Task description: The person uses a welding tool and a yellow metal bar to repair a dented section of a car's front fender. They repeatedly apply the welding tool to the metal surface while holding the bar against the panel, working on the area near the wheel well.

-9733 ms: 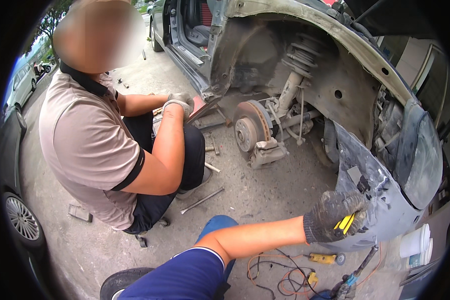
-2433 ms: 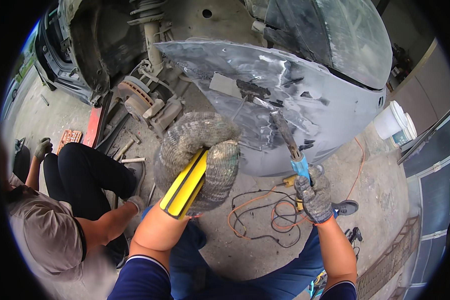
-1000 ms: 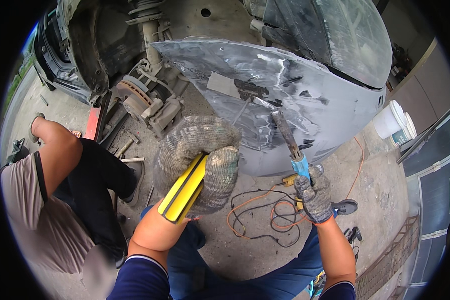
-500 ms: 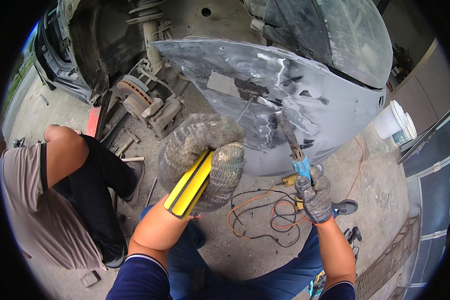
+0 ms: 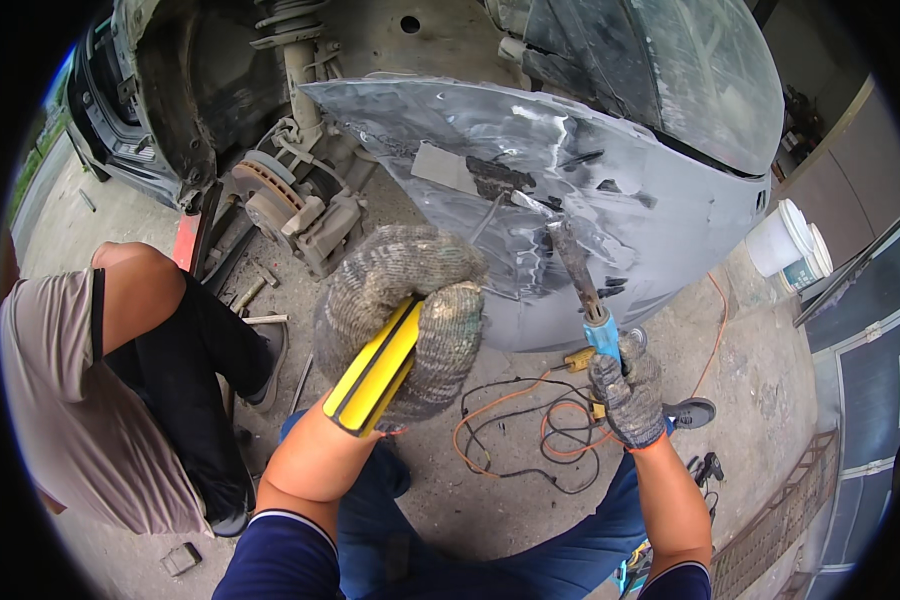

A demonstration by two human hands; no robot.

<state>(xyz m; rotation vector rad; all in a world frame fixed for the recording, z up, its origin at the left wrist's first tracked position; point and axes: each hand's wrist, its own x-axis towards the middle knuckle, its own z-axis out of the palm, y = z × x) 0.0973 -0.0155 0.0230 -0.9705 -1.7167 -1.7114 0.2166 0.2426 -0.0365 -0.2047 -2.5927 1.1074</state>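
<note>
My left hand [image 5: 402,325], in a grey knit glove, is closed around the yellow and black handle of a screwdriver [image 5: 378,365]. Its thin metal shaft [image 5: 487,217] reaches past the glove to a scuffed grey car body panel [image 5: 670,215]. My gloved right hand [image 5: 627,392] grips the blue handle of a soldering iron [image 5: 601,335] with a long, stained metal barrel. The iron's tip meets the panel near the shaft's end, by a dark, rough patch [image 5: 500,178]; whether the two tools touch, I cannot tell. A flat grey piece [image 5: 444,167] lies beside that patch.
Another person [image 5: 90,390] sits close on my left. Beyond are a brake disc [image 5: 268,192] and a suspension strut [image 5: 303,85]. Orange and black cables [image 5: 530,435] coil on the floor between my legs. White buckets [image 5: 780,240] stand at the right, near a blue-grey door [image 5: 870,400].
Both hands keep their grips and stay almost in place, with only a slight shift of the tools. The person on my left has moved a little.
</note>
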